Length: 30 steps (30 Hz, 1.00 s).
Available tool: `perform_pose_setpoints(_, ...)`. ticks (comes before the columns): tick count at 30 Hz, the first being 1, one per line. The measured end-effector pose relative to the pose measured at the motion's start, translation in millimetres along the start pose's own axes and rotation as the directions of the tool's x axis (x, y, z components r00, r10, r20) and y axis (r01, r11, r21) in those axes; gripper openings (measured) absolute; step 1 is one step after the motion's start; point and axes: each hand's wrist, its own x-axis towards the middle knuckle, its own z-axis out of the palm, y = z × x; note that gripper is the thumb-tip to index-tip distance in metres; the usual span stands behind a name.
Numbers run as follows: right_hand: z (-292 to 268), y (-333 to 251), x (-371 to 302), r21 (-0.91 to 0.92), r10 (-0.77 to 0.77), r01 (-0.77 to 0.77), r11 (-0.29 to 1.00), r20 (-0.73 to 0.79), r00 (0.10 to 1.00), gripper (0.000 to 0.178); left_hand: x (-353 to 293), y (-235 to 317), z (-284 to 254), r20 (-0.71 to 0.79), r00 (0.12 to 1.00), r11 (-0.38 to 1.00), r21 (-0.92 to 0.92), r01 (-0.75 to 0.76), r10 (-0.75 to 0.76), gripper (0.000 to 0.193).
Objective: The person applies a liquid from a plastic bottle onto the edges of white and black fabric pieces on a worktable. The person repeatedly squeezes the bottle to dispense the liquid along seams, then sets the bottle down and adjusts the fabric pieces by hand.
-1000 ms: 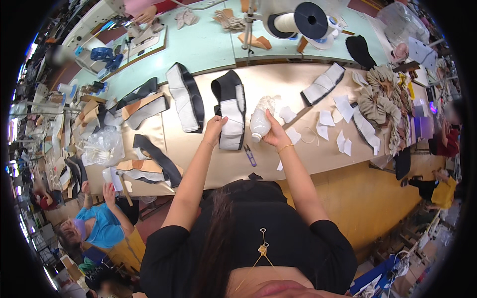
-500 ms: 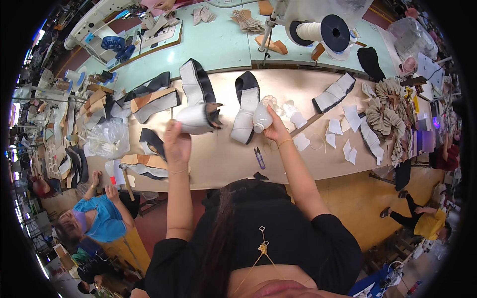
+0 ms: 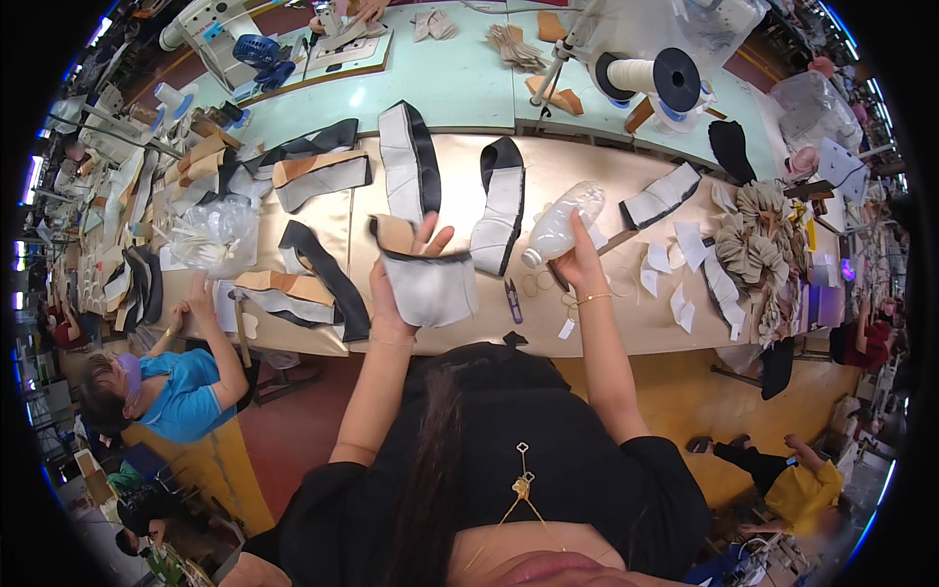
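Note:
My left hand point(image 3: 389, 305) is wrapped round a curved fabric piece point(image 3: 430, 293) with a whitish face, a black upper edge and tan inside; two fingertips show above its rim. In my right hand point(image 3: 581, 262) is a translucent plastic bottle point(image 3: 564, 227), tilted with its capped end toward the lower left, apart from the piece. Thread snips point(image 3: 514, 301) lie on the table between my hands. Beyond them rest similar white-and-black strips point(image 3: 499, 217), and another tall strip point(image 3: 403, 161) stands further left.
Small white pieces point(image 3: 689, 245) and bundled beige fabric pieces point(image 3: 763, 230) lie at right. A thread spool point(image 3: 641, 76) and a sewing machine point(image 3: 220, 44) stand on the far green table. At left are a plastic bag point(image 3: 217, 235) and a person in blue point(image 3: 201, 391).
My left hand has moved right and down, turning the fabric piece so its black edge faces up. The bottle has moved right and now shows more of its length.

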Motion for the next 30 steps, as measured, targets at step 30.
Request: perform_pose_setpoints(30,163,-38,-130,-0.228,-0.887,0.913,0.339,0.248,0.391,0.044,-23,-29,72,-0.064,0.995,0.913,0.398,0.093,-0.074,0.036)
